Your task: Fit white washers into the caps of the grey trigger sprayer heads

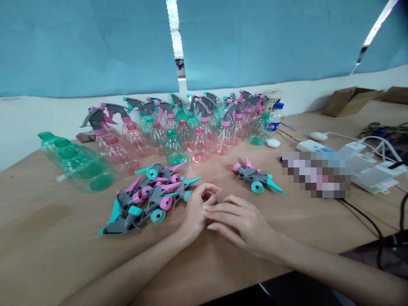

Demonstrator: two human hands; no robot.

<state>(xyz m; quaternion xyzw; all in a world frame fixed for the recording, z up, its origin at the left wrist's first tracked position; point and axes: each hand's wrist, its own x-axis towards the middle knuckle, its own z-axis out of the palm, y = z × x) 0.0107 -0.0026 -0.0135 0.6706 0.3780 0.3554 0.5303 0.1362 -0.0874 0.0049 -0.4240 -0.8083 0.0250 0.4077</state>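
Note:
My left hand (200,206) is over the front of the table, fingers loosely bent and nothing visible in them. Touching its side are the outstretched fingertips of my right hand (244,219), which holds nothing. Beside my left hand lies a pile of grey trigger spray heads (156,197) with pink or turquoise collars and levers. Two more spray heads (251,175) lie beyond my right hand. Behind them stand clear pink bottles (200,146) and green bottles (176,148) without tops. Further back, several bottles (225,138) have spray heads fitted.
Green open-necked bottles (84,165) form a group at the left. A blue-capped drink bottle (276,117) stands at the back. To the right are a white power strip (318,148), white adapters (366,165), cables and a blurred patch. An open cardboard box (346,102) sits farther back.

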